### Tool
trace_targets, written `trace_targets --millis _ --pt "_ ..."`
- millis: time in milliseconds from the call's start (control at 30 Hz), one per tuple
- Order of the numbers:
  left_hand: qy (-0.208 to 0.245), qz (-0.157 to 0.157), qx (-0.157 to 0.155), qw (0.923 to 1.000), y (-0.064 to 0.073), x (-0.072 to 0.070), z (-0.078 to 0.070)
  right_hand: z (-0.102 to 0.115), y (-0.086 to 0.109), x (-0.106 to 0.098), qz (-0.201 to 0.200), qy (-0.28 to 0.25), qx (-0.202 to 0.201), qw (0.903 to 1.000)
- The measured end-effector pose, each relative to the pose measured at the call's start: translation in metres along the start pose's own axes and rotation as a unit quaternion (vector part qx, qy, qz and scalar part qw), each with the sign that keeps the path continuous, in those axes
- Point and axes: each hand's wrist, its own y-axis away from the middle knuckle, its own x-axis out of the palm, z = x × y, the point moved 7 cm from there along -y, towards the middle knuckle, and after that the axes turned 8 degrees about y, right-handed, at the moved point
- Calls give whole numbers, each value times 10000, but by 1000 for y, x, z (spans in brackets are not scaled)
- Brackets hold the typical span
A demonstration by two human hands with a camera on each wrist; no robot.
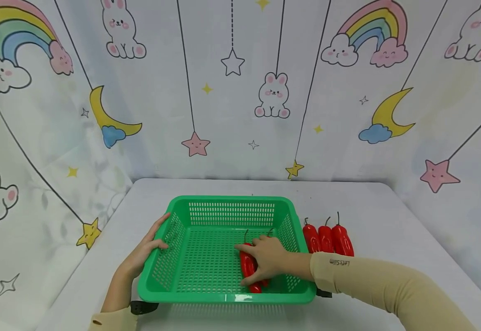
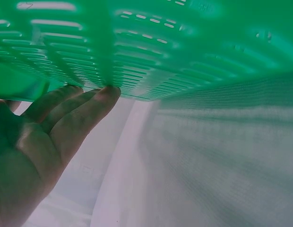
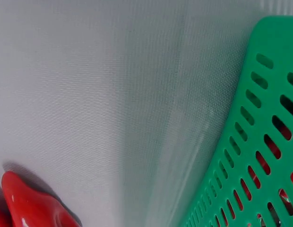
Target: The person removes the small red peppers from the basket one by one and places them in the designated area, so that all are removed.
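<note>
A green plastic basket [image 1: 223, 296] with slotted walls stands on the table. At its left side my left hand [image 1: 143, 253] grips the rim, thumb over the edge. In the left wrist view its fingers [image 2: 85, 111] lie against the outer wall. Inside the basket, at the right, lie two red chili peppers [image 1: 246, 264] side by side with dark stems. Over them is my right hand [image 1: 271, 257], its thumb and fingers around a chili pepper; the palm hides much of the right one. The right wrist view shows red through the basket's slots [image 3: 245, 127].
Three more red chili peppers [image 1: 326, 239] lie in a row on the white table [image 1: 372, 216], just outside the basket's right wall. A patterned cloth backdrop [image 1: 240, 138] rises behind the table and along both sides.
</note>
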Motion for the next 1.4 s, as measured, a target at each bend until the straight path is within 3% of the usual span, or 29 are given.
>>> trace_targets --millis 233,767,900,1133,1400 --pt "32 1 -49 10000 0 1 0 -2 2 1 84 -70 -16 9999" --pt "50 11 -26 10000 0 0 0 -10 4 -7 237 -1475 90 9887" --pt "45 9 -19 10000 0 0 0 -11 6 -11 187 -1889 -48 9818" --pt "39 3 8 10000 0 0 -1 -17 12 -24 108 -2813 -315 9590" --pt "13 -14 -22 10000 0 0 0 -30 18 -38 -159 -3347 -416 9413"
